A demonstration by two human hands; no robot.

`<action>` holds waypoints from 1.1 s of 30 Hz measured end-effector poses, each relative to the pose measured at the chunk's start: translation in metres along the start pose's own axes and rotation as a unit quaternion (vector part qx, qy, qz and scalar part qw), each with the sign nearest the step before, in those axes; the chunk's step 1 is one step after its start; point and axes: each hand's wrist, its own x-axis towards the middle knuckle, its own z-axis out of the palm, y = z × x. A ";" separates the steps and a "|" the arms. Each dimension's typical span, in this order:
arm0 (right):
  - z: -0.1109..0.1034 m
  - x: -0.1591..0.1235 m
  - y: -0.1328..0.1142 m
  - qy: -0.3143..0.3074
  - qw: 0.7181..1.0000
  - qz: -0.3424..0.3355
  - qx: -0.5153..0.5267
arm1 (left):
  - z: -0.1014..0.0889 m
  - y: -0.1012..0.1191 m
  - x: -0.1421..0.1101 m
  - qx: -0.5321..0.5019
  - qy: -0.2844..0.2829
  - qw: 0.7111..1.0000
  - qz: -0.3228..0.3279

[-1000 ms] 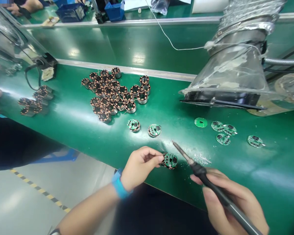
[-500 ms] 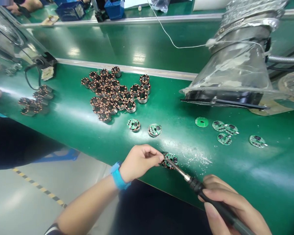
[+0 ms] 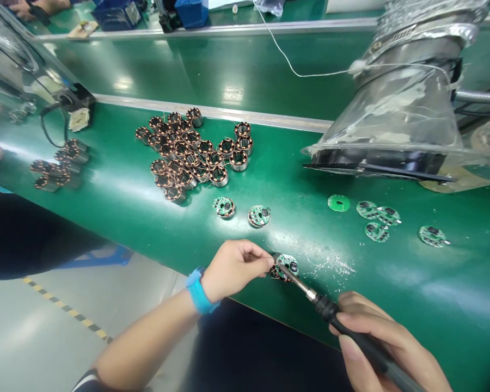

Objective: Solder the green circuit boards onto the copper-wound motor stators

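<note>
Two hands: left hand (image 3: 233,270) pinching circuit board (image 3: 286,267), right hand (image 3: 381,340) gripping soldering iron (image 3: 306,291); green bench mat (image 3: 408,272), grey floor (image 3: 44,332) below.

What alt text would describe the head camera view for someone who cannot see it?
A person's left hand steadies a small round circuit board on a green workbench while the right hand holds a soldering iron to it. Copper coils lie clustered beyond.
</note>
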 end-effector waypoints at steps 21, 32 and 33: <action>0.047 -0.004 0.021 0.055 0.992 0.045 -0.102 | 0.016 0.002 0.005 -0.059 0.077 0.994 0.057; 0.036 0.007 0.022 0.016 0.992 0.042 -0.118 | 0.003 -0.007 -0.016 0.380 -0.025 0.867 0.320; 0.036 0.007 0.022 0.013 0.992 0.040 -0.118 | 0.003 -0.006 -0.018 0.382 -0.027 0.869 0.312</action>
